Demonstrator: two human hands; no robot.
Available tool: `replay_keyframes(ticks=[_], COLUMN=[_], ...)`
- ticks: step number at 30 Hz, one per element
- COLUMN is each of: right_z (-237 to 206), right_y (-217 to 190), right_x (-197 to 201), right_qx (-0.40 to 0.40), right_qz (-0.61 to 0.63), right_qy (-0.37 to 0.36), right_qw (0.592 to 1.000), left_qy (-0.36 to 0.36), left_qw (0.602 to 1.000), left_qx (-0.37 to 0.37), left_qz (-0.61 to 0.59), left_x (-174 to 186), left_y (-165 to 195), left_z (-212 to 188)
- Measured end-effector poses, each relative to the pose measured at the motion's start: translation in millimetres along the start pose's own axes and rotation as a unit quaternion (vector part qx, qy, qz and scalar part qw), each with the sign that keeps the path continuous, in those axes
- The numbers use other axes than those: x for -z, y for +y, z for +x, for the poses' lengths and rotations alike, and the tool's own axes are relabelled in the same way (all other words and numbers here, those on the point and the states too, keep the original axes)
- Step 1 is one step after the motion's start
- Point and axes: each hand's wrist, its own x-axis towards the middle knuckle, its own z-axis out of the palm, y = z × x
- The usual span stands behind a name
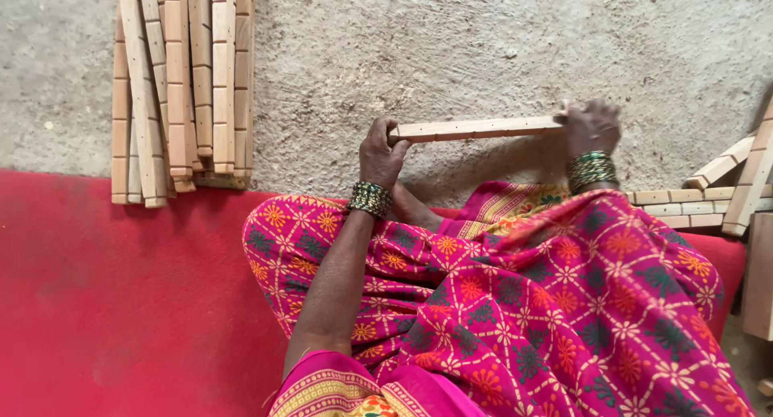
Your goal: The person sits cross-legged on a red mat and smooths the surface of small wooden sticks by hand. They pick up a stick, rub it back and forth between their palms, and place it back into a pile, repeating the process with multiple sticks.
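I hold a long pale wooden strip [475, 129] with a row of small holes level above my lap. My left hand [380, 153] grips its left end and my right hand [592, 127] grips its right end. Both wrists wear green and gold bangles. My knees are covered in pink patterned cloth [515, 304] just below the strip.
A stack of similar wooden strips [181, 87] lies at the upper left, half on the concrete floor, half on the red mat [121, 304]. More strips [708, 200] are piled at the right edge, by a wooden block [759, 276].
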Motion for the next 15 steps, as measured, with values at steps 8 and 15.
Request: replay_keyframes(ticks=[8,15], right_z=[-8,-13], right_y=[-1,-60], right_x=[6,-30], right_qx=[-0.114,-0.066], right_qz=[0.020,0.023], right_qy=[-0.024,0.085], right_qw=[0.993,0.994], left_qy=[0.002,-0.010], left_qw=[1.000,0.993], left_qx=[-0.019,0.086], left_qz=[-0.020,-0.082], left_x=[0,0], left_y=[-1,2], left_z=[3,6])
